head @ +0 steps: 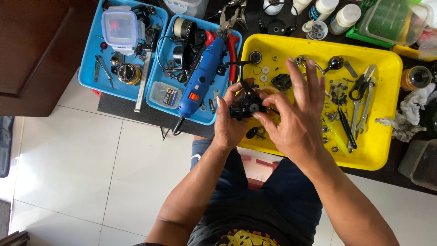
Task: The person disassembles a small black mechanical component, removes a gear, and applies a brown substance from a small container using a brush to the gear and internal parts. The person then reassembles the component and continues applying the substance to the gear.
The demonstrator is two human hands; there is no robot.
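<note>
Two hands (268,116) gripping black reel body (243,108), yellow tray (382,141) beneath, blue rotary tool (200,82) left

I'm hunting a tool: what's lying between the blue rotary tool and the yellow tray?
In the head view, red-handled pliers lie between the blue rotary tool and the yellow tray.

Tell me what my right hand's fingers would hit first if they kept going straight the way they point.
Probably the metal crank handle in the yellow tray; the right hand fingers point toward it, though height is unclear.
</note>
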